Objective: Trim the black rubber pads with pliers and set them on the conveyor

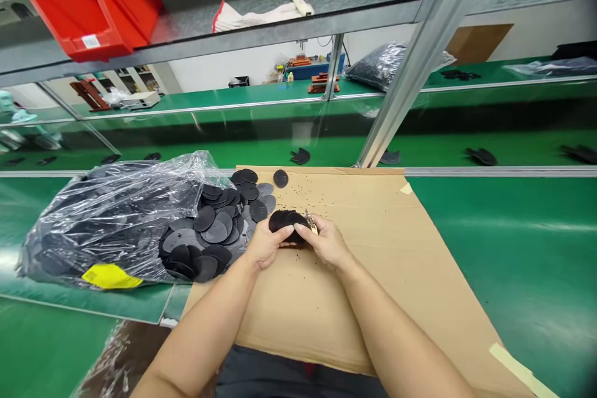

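A fanned stack of black discs (284,219) is held between both hands above the cardboard sheet. My left hand (267,242) is closed round its left end, thumb on top. My right hand (329,241) is closed on a small pair of nippers (310,220), their metal jaws pointing up and away. Its thumb also presses on the right end of the stack. Many loose black discs (217,230) lie heaped to the left, spilling from a clear plastic bag (116,211). One disc (280,178) lies apart on the cardboard.
The cardboard (396,286) is strewn with black crumbs and taped at its right edge. Beyond it, black pieces (301,155) lie spaced along a green belt. A sloping metal post (415,62) stands ahead right. Overhead, a shelf carries a red bin (100,3) and a glove (256,17).
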### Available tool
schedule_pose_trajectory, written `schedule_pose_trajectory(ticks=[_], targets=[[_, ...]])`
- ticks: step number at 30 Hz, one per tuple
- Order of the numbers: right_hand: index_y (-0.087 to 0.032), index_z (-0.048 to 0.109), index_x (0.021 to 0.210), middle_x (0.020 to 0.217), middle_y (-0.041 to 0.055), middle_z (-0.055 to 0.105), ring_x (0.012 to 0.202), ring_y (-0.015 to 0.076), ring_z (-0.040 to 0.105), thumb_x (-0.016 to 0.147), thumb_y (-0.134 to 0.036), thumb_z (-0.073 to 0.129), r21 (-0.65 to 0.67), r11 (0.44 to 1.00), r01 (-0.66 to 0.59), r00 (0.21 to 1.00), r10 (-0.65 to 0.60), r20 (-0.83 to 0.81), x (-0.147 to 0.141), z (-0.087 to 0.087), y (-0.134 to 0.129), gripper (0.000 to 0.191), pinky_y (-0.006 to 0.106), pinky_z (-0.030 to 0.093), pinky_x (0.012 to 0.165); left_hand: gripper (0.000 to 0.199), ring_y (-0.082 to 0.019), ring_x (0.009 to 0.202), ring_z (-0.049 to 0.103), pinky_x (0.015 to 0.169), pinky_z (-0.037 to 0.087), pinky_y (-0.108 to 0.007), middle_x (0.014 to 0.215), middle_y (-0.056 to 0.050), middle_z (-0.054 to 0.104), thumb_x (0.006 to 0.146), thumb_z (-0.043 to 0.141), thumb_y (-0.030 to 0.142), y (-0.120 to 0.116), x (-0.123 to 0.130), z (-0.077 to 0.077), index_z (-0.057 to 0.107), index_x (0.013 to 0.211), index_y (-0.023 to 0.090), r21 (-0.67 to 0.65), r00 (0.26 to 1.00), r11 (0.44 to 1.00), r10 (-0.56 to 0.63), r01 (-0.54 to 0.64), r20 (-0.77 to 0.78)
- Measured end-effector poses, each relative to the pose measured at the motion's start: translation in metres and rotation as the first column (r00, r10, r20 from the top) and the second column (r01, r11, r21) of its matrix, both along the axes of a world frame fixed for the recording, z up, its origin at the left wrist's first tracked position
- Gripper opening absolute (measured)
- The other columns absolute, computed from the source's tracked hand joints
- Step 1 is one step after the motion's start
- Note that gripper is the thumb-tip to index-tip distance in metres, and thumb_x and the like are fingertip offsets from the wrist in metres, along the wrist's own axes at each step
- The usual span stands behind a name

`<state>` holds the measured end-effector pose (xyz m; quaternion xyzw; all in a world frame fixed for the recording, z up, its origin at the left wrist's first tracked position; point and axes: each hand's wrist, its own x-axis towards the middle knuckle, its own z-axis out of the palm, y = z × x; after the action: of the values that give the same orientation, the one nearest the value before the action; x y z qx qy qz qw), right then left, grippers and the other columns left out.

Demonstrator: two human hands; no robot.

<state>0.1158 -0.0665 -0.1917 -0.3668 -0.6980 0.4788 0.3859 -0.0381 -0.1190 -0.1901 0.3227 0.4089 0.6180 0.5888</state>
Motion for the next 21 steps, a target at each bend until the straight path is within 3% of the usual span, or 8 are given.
schedule_pose_trajectory(ticks=[5,8,14,17,21], targets=[[-0.016,0.058,0.077,0.065,-0.0018,0.053,0.060,0.0125,0.047,0.071,-0.055,0.067,-0.111,0.993,0.038,0.977,-0.061,-0.203,-0.008,-0.008,0.000,0.040,0.025,0.043,0.058,0.051,-0.022,0.077,0.066,0.065,0.057,-0.035,0.092,-0.010,0.068,0.060,0.085,0.031,0.001,0.002,-0.002,0.062,0.101,0.011,0.008,1.000,1.000,-0.026,0.026,0.016],[-0.016,0.060,0.078,0.065,-0.0007,0.055,0.059,0.0129,0.048,0.072,-0.054,0.068,-0.128,0.990,0.060,0.970,-0.088,-0.225,-0.012,-0.009,-0.003,0.040,0.027,0.044,0.058,0.052,-0.019,0.075,0.066,0.063,0.057,-0.033,0.093,-0.008,0.067,0.061,0.085,0.031,0.004,0.001,-0.005,0.060,0.103,0.014,-0.009,0.999,1.000,-0.011,0.011,0.032],[-0.018,0.063,0.103,0.087,0.0056,0.066,0.076,0.0184,0.060,0.085,-0.041,0.059,0.217,0.975,0.038,0.984,0.001,-0.179,-0.013,-0.005,-0.012,0.030,0.032,0.050,0.072,0.046,-0.013,0.072,0.063,0.052,0.052,-0.020,0.097,-0.004,0.064,0.067,0.081,0.031,0.009,-0.009,-0.005,0.058,0.105,0.020,-0.043,0.984,0.996,-0.075,0.082,0.159],[-0.020,0.063,0.102,0.094,0.0073,0.067,0.085,0.0201,0.062,0.087,-0.030,0.056,0.410,0.911,0.050,0.989,0.011,-0.145,-0.013,-0.003,-0.014,0.020,0.035,0.051,0.079,0.048,-0.009,0.059,0.058,0.045,0.047,-0.018,0.084,-0.002,0.062,0.067,0.081,0.033,0.007,-0.012,-0.003,0.059,0.107,0.020,-0.066,0.963,0.984,-0.148,0.167,0.226],[-0.021,0.062,0.098,0.088,0.0058,0.066,0.083,0.0197,0.061,0.088,-0.022,0.052,0.589,0.807,0.052,0.995,0.011,-0.104,-0.012,0.000,-0.014,0.014,0.037,0.049,0.080,0.051,-0.010,0.054,0.056,0.044,0.045,-0.019,0.072,0.000,0.059,0.066,0.081,0.038,0.004,-0.011,-0.004,0.060,0.108,0.018,-0.057,0.944,0.972,-0.208,0.230,0.258]])
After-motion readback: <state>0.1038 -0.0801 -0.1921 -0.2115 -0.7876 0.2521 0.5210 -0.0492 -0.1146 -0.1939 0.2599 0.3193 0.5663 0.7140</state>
